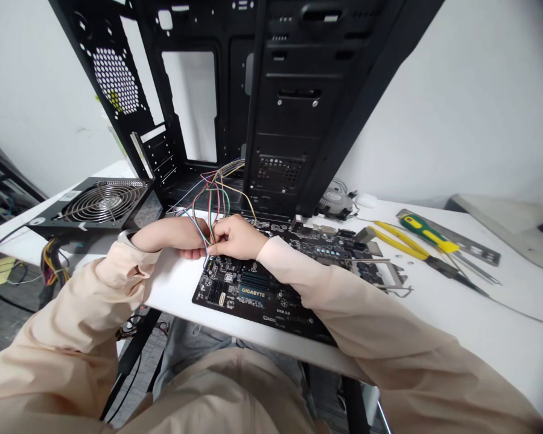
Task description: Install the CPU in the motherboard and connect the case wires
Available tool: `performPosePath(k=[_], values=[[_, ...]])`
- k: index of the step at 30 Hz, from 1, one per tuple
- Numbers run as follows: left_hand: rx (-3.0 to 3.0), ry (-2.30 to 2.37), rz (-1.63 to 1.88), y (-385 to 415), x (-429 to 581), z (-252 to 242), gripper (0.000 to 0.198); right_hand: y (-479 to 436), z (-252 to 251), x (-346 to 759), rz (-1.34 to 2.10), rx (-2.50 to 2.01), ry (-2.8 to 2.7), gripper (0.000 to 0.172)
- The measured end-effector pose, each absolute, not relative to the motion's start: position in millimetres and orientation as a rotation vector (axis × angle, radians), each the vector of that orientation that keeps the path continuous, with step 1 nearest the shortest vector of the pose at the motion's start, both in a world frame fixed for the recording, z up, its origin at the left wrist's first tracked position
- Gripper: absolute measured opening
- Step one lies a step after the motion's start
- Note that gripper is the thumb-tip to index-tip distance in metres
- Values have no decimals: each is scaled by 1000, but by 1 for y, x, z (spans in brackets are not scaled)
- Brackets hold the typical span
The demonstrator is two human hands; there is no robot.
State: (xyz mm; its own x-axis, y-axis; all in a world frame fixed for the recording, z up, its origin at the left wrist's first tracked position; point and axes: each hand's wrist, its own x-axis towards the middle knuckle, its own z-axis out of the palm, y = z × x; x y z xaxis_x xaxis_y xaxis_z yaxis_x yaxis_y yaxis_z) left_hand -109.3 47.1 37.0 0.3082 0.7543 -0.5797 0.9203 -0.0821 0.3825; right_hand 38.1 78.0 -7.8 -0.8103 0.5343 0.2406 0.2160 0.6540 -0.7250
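Coloured wires (213, 202) pinched; left hand (180, 237), right hand (238, 237) curled.

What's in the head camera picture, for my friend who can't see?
A person's right hand pinches thin coloured wires over a black motherboard, left hand curled beside it. The wires come from an open computer case behind. A power supply, pliers and screwdriver lie on the white table.

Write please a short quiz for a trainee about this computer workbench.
1. True or false: the motherboard lies on the table, outside the computer case.
2. What lies right of the motherboard? A) power supply B) screwdriver C) keyboard
3. Fill in: the left hand and right hand meet at the coloured ___.
Key: 1 true; 2 B; 3 wires.
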Motion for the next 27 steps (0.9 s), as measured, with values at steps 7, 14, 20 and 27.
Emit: performPosePath(k=[7, 14, 20, 27], values=[[1820, 1570, -304, 45, -105, 38, 20, 77, -10, 38, 949, -693, -2369, 40], [1800, 1588, -322, 43, -102, 41, 23, 80, -12, 38, 973, -673, -2343, 34], [1818, 1585, -322, 44, -102, 42, 23, 81, -14, 37, 1074, -572, -2387, 28], [1823, 1583, -279, 43, -102, 40, 20, 81, -18, 38, 1020, -617, -2320, 38]])
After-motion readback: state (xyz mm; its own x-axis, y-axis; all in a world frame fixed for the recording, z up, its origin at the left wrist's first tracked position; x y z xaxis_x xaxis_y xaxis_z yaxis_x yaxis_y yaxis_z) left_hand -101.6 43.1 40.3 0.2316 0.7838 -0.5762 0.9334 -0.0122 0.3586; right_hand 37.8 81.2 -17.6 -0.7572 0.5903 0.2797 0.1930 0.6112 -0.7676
